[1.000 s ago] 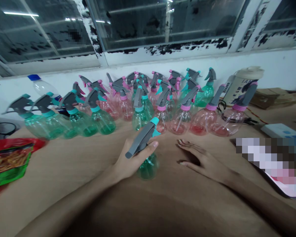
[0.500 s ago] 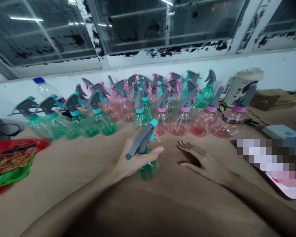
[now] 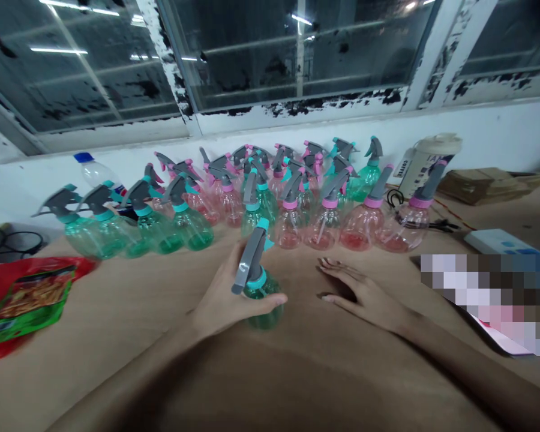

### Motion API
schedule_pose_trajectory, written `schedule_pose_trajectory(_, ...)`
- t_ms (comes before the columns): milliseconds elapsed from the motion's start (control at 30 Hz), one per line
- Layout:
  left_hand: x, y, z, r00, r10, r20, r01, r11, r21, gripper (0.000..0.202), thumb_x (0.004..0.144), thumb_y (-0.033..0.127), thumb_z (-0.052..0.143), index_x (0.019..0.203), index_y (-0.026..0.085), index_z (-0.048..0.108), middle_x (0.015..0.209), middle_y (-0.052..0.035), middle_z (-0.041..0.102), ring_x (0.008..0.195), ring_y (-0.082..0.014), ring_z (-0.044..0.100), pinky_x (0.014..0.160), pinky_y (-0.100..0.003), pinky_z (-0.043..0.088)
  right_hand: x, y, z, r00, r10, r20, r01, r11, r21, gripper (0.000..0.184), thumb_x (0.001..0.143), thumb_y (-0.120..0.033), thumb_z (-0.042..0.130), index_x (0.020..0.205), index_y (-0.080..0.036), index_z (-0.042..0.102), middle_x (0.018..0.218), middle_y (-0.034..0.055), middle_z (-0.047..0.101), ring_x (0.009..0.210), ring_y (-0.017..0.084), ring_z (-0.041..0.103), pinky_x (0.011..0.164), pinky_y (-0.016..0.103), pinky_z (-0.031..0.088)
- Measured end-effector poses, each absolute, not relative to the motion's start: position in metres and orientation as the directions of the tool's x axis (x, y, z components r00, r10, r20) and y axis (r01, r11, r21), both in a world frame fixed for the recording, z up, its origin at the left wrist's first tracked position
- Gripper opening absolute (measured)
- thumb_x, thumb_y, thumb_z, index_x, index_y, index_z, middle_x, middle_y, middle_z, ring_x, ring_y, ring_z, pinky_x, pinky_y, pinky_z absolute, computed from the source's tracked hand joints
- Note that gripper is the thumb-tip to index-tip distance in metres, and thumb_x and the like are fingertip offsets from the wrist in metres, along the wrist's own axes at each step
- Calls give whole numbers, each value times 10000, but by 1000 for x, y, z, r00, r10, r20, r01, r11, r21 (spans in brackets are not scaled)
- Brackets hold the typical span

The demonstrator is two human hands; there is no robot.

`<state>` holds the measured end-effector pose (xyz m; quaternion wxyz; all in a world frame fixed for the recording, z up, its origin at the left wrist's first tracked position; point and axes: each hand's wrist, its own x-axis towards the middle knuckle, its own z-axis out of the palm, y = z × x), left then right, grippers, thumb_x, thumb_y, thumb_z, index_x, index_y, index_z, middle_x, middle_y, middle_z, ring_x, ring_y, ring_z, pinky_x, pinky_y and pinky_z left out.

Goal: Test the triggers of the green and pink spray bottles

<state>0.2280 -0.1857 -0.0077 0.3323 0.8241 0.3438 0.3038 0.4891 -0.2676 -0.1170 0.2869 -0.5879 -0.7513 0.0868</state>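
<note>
A green spray bottle (image 3: 267, 315) with a grey and turquoise trigger head stands on the table in front of me, tilted slightly. My left hand (image 3: 220, 306) is wrapped around its body from the left, thumb across the near side; the other fingers are mostly hidden behind the bottle. To the right, my right hand (image 3: 362, 294) lies palm down on the table with fingers stretched out, holding nothing. Just beyond the hands are a pink spray bottle (image 3: 290, 228) and another green spray bottle (image 3: 193, 228), part of a long row.
Several more green and pink spray bottles crowd toward the wall. A blue-capped plastic bottle (image 3: 94, 171) stands behind them at left. A red and green snack packet (image 3: 31, 300) lies left; a coffee cup (image 3: 425, 165), brown cardboard (image 3: 481, 185) and white box (image 3: 499, 243) are at right.
My left hand has slid down from the bottle's neck onto its body, uncovering the turquoise collar. My right hand still lies flat on the table. The view has shifted slightly.
</note>
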Motion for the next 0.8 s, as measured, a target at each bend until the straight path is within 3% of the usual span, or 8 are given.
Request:
schedule_pose_trajectory(100,217,-188,-17,595,739,317,429,-625,652,777,656,396,717,1317,254,333,1229,-96,531,1135,-302,496,959,-465,398,490,-267,-120,-145,931,335,833,298,-467,571,837,-478,498,1352,-272,364,1368,57,455,1271,247,388,1051,479,336)
schedule_pose_trajectory(233,208,-194,-16,579,738,345,480,-651,587,480,775,382,627,1204,238,466,1130,-56,602,1047,-243,571,900,-400,456,490,-267,-123,-136,928,346,828,298,-475,563,831,-487,500,1339,-273,386,1360,55,465,1267,255,393,1047,485,339)
schedule_pose_trajectory(333,198,-190,-13,544,753,370,538,-652,535,373,793,398,608,1120,233,537,1082,-38,619,995,-223,596,873,-371,476,489,-267,-123,-125,930,346,834,287,-471,555,828,-501,495,1317,-251,415,1357,65,469,1267,248,395,1055,469,333)
schedule_pose_trajectory(500,171,-148,-21,369,821,436,679,-558,477,404,755,517,585,980,182,613,1050,-70,584,822,-221,633,651,-310,536,488,-267,-123,-133,931,339,837,289,-465,532,829,-509,488,1281,-232,455,1363,74,460,1268,244,394,1056,463,333)
schedule_pose_trajectory(667,163,-98,-18,322,833,450,720,-524,455,394,740,500,585,937,160,612,916,-73,651,813,-241,656,689,-320,521,488,-266,-126,-133,927,352,835,296,-464,507,827,-512,488,1247,-229,492,1359,71,467,1266,247,397,1052,470,337)
schedule_pose_trajectory(800,172,-73,-12,274,831,484,750,-500,434,351,743,414,601,975,152,589,928,-91,675,856,-264,659,712,-321,503,488,-266,-127,-140,927,349,840,298,-453,515,833,-507,480,1263,-223,480,1369,70,454,1275,245,383,1053,465,340)
